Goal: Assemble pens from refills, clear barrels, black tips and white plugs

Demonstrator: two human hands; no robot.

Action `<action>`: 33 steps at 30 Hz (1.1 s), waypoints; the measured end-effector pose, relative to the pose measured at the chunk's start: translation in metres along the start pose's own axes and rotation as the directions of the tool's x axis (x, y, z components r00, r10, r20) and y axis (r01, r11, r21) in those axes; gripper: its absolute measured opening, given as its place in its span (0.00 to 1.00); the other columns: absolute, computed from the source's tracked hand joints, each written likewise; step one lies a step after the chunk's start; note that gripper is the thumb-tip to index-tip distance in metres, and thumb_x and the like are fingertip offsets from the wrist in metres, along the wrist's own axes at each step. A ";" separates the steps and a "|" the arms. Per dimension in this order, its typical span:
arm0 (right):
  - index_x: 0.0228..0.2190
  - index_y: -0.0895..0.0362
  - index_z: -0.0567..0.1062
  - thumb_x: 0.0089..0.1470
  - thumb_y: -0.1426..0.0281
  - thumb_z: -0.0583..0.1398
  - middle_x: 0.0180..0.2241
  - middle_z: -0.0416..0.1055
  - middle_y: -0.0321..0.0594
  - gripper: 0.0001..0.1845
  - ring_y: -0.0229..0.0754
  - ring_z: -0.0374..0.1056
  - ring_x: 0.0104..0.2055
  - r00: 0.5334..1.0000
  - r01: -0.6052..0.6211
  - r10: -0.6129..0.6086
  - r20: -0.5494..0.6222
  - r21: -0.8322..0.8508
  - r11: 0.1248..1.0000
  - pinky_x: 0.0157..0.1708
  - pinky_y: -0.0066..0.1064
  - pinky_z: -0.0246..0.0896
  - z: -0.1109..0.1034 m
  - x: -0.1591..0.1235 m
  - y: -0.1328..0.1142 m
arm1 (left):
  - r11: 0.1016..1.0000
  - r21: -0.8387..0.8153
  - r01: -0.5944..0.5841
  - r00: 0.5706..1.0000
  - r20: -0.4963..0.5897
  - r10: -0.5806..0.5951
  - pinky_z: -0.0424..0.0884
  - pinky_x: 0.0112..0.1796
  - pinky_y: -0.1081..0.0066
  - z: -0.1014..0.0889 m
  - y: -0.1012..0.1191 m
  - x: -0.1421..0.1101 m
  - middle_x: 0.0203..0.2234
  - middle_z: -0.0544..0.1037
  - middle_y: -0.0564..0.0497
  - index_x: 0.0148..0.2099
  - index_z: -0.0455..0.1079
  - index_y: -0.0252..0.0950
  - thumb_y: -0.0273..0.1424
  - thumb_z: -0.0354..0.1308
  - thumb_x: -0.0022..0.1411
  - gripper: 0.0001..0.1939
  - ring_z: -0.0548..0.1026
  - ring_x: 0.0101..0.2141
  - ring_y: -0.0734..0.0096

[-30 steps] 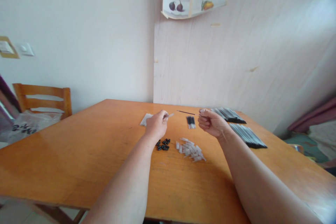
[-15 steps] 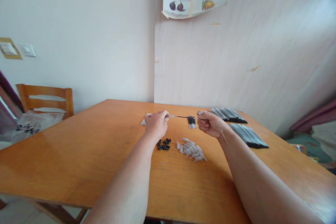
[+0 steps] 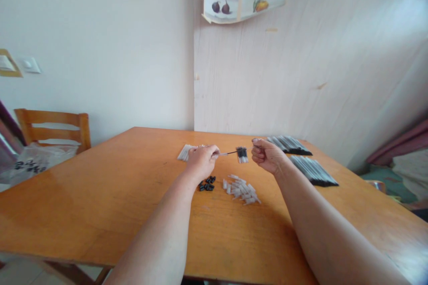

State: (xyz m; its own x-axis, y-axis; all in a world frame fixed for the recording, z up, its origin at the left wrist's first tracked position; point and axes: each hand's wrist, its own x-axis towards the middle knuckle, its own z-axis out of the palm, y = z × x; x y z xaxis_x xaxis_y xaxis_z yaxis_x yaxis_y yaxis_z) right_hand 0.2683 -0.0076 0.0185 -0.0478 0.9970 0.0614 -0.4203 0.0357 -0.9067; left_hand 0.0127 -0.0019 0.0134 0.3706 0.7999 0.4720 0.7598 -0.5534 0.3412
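Note:
My left hand (image 3: pixel 203 160) is closed in a pinch on a thin pen refill (image 3: pixel 231 152), whose pale part is at the fingers and whose dark end points right. My right hand (image 3: pixel 264 155) is closed, thumb on top and fingers curled, a short gap from the refill's dark end; whether it holds anything is hidden. Between the hands, further back, lies a row of black refills with pale ends (image 3: pixel 242 156). Nearer me are a pile of whitish cone-shaped pen tips (image 3: pixel 242 190) and a cluster of small black plugs (image 3: pixel 206 184), beside my left forearm.
Two bundles of clear tubes with black ends, a far bundle (image 3: pixel 288 144) and a near bundle (image 3: pixel 314 170), lie right on the wooden table (image 3: pixel 100 196). White sticks (image 3: pixel 183 152) lie behind my left hand. A chair (image 3: pixel 53 127) with a plastic bag (image 3: pixel 42 160) stands left.
My left hand has dropped slightly and shifted right, uncovering more of the white sticks. The refill now tilts up to the right. The view has turned slightly right.

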 end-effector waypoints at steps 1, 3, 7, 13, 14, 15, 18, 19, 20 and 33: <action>0.24 0.54 0.60 0.45 0.71 0.64 0.14 0.53 0.25 0.15 0.28 0.42 0.15 1.000 0.005 -0.005 -0.009 -0.002 1.000 0.12 0.21 0.36 0.001 0.000 0.001 | 1.000 -0.013 -0.005 1.000 -0.001 0.005 0.61 0.47 0.62 0.001 0.000 0.000 0.39 0.80 0.52 0.42 0.72 0.46 0.31 0.53 0.63 0.08 0.74 0.43 0.63; 0.24 0.55 0.61 0.45 0.71 0.65 0.15 0.54 0.26 0.15 0.28 0.43 0.15 1.000 0.012 -0.012 -0.007 -0.007 1.000 0.12 0.21 0.36 0.005 0.001 0.005 | 0.999 -0.047 -0.011 1.000 -0.002 0.011 0.63 0.45 0.65 0.003 0.000 0.000 0.39 0.80 0.52 0.42 0.72 0.45 0.31 0.53 0.63 0.08 0.75 0.42 0.65; 0.25 0.56 0.64 0.43 0.68 0.68 0.17 0.59 0.28 0.16 0.27 0.48 0.16 0.996 0.011 -0.007 0.084 -0.049 0.999 0.14 0.21 0.40 0.021 -0.003 0.014 | 0.994 -0.110 0.006 1.000 0.007 -0.005 0.66 0.43 0.67 0.005 0.000 0.001 0.38 0.81 0.52 0.43 0.73 0.44 0.31 0.53 0.63 0.09 0.75 0.41 0.66; 0.30 0.56 0.68 0.50 0.57 0.64 0.20 0.67 0.33 0.16 0.31 0.56 0.18 0.998 -0.036 0.041 0.038 -0.103 0.994 0.17 0.23 0.50 0.043 -0.010 0.019 | 0.981 -0.175 0.081 0.997 0.001 -0.082 0.68 0.42 0.69 0.006 -0.002 0.003 0.39 0.81 0.51 0.44 0.72 0.44 0.33 0.54 0.63 0.09 0.76 0.42 0.67; 0.29 0.56 0.68 0.50 0.58 0.64 0.19 0.66 0.33 0.16 0.31 0.56 0.17 0.999 -0.034 0.037 0.025 -0.129 0.991 0.16 0.24 0.49 0.044 -0.010 0.020 | 0.980 -0.177 0.088 0.996 -0.007 -0.090 0.68 0.41 0.69 0.007 -0.004 0.004 0.39 0.81 0.52 0.44 0.72 0.44 0.34 0.54 0.63 0.09 0.76 0.42 0.67; 0.28 0.56 0.68 0.50 0.59 0.64 0.19 0.66 0.33 0.15 0.31 0.56 0.17 1.000 -0.023 0.025 0.013 -0.164 0.986 0.16 0.24 0.49 0.045 -0.011 0.020 | 0.980 -0.177 0.093 0.995 -0.017 -0.097 0.68 0.41 0.69 0.007 -0.006 0.004 0.39 0.81 0.52 0.44 0.72 0.44 0.34 0.54 0.63 0.09 0.76 0.41 0.66; 0.24 0.56 0.66 0.49 0.64 0.63 0.18 0.65 0.33 0.12 0.31 0.55 0.17 0.999 0.030 -0.034 -0.007 -0.334 0.942 0.15 0.25 0.45 0.045 -0.012 0.024 | 0.978 -0.183 0.098 0.993 -0.049 -0.109 0.68 0.39 0.69 0.009 -0.010 0.005 0.38 0.81 0.52 0.44 0.72 0.45 0.35 0.54 0.63 0.08 0.76 0.39 0.66; 0.24 0.56 0.67 0.49 0.65 0.62 0.18 0.65 0.33 0.10 0.31 0.55 0.17 0.999 0.042 -0.049 -0.006 -0.406 0.913 0.16 0.25 0.44 0.045 -0.012 0.025 | 0.977 -0.186 0.100 0.992 -0.058 -0.113 0.68 0.39 0.69 0.009 -0.011 0.006 0.38 0.81 0.52 0.44 0.72 0.45 0.35 0.54 0.63 0.08 0.76 0.39 0.67; 0.24 0.56 0.68 0.49 0.66 0.61 0.18 0.65 0.33 0.08 0.31 0.54 0.17 0.998 0.051 -0.058 0.000 -0.483 0.874 0.16 0.25 0.44 0.045 -0.012 0.027 | 0.977 -0.188 0.103 0.991 -0.065 -0.117 0.67 0.38 0.70 0.009 -0.012 0.006 0.38 0.81 0.52 0.44 0.72 0.45 0.35 0.54 0.63 0.08 0.76 0.38 0.67; 0.35 0.55 0.81 0.48 0.71 0.61 0.37 0.74 0.42 0.11 0.40 0.68 0.35 0.941 0.338 0.004 0.340 -0.937 0.088 0.38 0.29 0.60 0.070 -0.015 0.062 | 0.963 -0.209 0.171 0.978 -0.082 -0.192 0.66 0.38 0.70 0.002 -0.011 0.007 0.36 0.80 0.51 0.43 0.71 0.43 0.34 0.53 0.64 0.08 0.76 0.36 0.68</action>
State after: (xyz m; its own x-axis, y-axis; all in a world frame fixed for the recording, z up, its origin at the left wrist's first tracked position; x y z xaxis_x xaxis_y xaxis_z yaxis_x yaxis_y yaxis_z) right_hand 0.1800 -0.0248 -0.0092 -0.3544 0.9144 0.1959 0.7961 0.4049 -0.4498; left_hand 0.0078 0.0104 0.0116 0.1726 0.8693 0.4631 0.6838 -0.4442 0.5789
